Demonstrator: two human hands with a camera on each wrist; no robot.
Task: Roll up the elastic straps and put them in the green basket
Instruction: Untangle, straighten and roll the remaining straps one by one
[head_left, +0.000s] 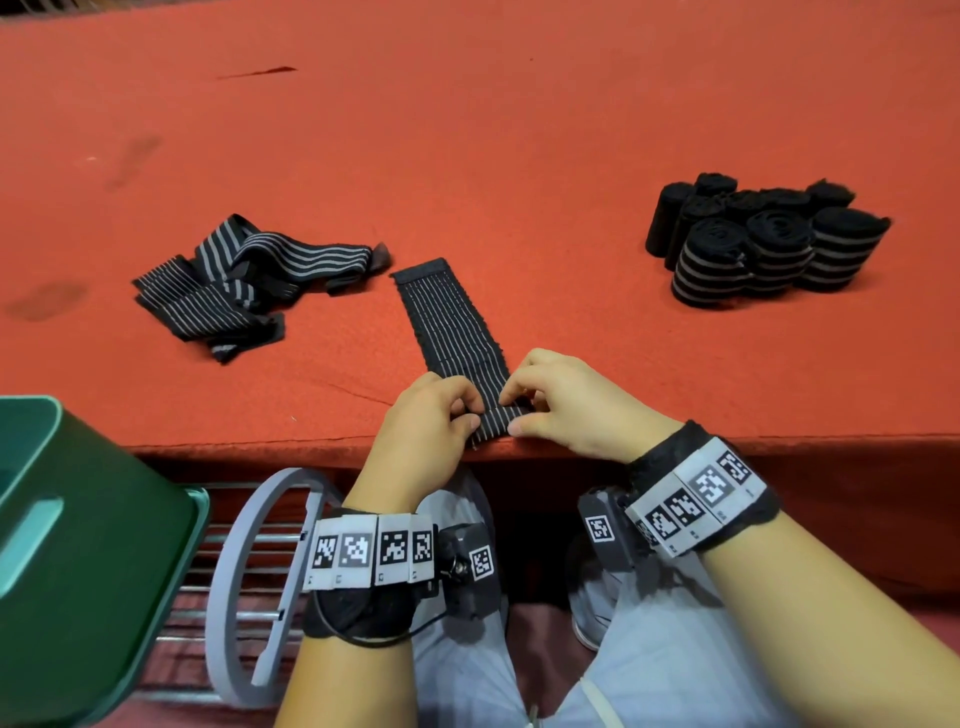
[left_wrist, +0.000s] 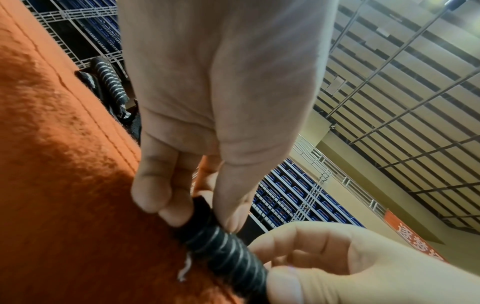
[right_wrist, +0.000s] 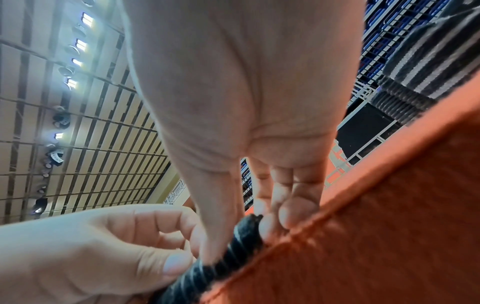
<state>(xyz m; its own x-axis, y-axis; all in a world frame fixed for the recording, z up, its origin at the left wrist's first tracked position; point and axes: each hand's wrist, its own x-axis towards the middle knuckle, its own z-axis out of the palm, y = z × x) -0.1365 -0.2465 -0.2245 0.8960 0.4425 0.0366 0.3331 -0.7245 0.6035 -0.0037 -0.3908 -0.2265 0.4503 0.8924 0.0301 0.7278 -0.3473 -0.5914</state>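
A black elastic strap (head_left: 451, 317) with thin grey stripes lies flat on the orange table, running away from me. Its near end is curled into a small tight roll (head_left: 497, 422) at the table's front edge. My left hand (head_left: 441, 415) pinches the roll's left end between thumb and fingers (left_wrist: 166, 197). My right hand (head_left: 550, 400) pinches the right end, also seen in the right wrist view (right_wrist: 223, 226). The roll (left_wrist: 223, 244) shows up close between both thumbs. The green basket (head_left: 78, 545) stands low at my left, below the table edge.
A loose heap of unrolled striped straps (head_left: 244, 280) lies on the table to the left. A cluster of several rolled straps (head_left: 763, 239) stands at the right. A grey ring-shaped frame (head_left: 260, 587) and metal rack sit under the table beside the basket.
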